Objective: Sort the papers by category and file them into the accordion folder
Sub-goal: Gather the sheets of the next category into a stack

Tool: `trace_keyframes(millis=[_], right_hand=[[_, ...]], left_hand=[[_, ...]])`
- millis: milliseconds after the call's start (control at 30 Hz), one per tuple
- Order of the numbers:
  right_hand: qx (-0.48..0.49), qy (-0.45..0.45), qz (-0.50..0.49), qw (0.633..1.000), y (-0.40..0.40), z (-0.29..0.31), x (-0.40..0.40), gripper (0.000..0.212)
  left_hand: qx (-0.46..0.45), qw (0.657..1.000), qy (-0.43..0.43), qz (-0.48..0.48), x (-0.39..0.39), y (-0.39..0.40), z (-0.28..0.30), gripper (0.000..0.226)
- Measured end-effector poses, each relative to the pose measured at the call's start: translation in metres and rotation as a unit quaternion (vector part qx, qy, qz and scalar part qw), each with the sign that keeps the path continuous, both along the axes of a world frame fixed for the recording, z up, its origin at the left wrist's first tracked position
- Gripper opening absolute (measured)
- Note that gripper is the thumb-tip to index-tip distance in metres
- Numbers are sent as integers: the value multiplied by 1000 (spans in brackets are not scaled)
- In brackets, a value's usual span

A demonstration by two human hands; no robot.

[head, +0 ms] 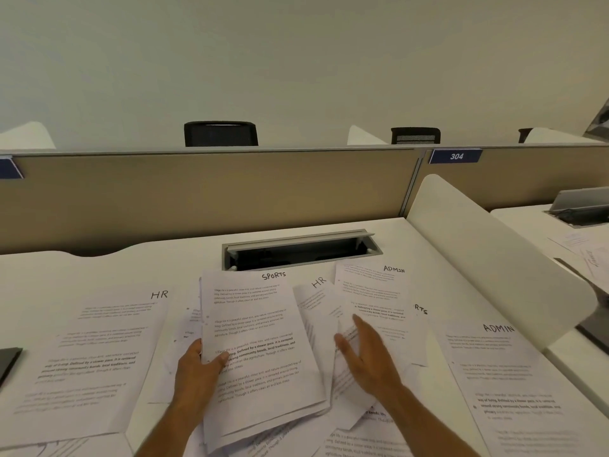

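Printed sheets with handwritten headings cover the white desk point(184, 255). My left hand point(197, 367) grips the left edge of a small stack topped by a sheet marked SPORTS point(260, 351), thumb on top. My right hand point(365, 351) hovers with straight fingers over a loose pile to the right, where a sheet marked HR point(316, 298) and one marked ADMIN point(372, 285) overlap. A separate HR sheet point(99, 351) lies at the left and another ADMIN sheet point(514, 384) at the right. No accordion folder is recognisable.
An open cable tray point(296, 250) is sunk into the desk behind the papers. A tan partition point(197, 192) closes the back, and a white curved divider point(487, 258) stands at the right. A dark object point(8, 361) pokes in at the left edge.
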State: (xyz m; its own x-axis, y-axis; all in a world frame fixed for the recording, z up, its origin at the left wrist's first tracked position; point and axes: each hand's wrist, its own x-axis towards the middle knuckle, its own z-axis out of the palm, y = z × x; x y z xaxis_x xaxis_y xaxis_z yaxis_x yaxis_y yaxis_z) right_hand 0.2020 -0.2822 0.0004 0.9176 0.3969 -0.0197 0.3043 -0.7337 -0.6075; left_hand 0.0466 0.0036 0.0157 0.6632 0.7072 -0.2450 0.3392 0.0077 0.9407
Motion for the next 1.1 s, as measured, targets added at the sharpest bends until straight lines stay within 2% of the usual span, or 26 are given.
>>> trace_keyframes(millis=[67, 133, 200, 367, 433, 500, 600, 667, 900, 1100], right_hand=[[-67, -20, -99, 993, -6, 2, 8, 106], [-159, 12, -132, 978, -15, 0, 14, 114], [-182, 4, -83, 980, -21, -6, 15, 116], [-115, -13, 49, 992, -17, -8, 7, 110], [-38, 9, 49, 998, -11, -3, 5, 99], [18, 6, 2, 1000, -8, 0, 10, 78], [9, -31, -100, 994, -8, 9, 32, 47], [-2, -8, -134, 991, -9, 15, 49, 42], [-79, 65, -137, 985, -5, 27, 104, 65], [-141, 99, -118, 978, 0, 26, 133, 95]], left_hand=[[1, 1000, 1, -1, -1, 0, 1, 41], [4, 1000, 1, -2, -2, -1, 1, 41], [8, 1000, 1, -2, -2, -1, 2, 41], [7, 1000, -3, -5, -1, 0, 2, 40], [6, 1000, -6, -6, -1, 0, 2, 40], [6, 1000, -9, -7, -1, 1, 2, 40], [6, 1000, -8, -5, 0, 1, 2, 42], [8, 1000, -8, -2, 0, 1, 2, 42], [3, 1000, 0, 11, 9, 2, 0, 40], [-5, 999, 11, 31, 14, 6, -5, 38]])
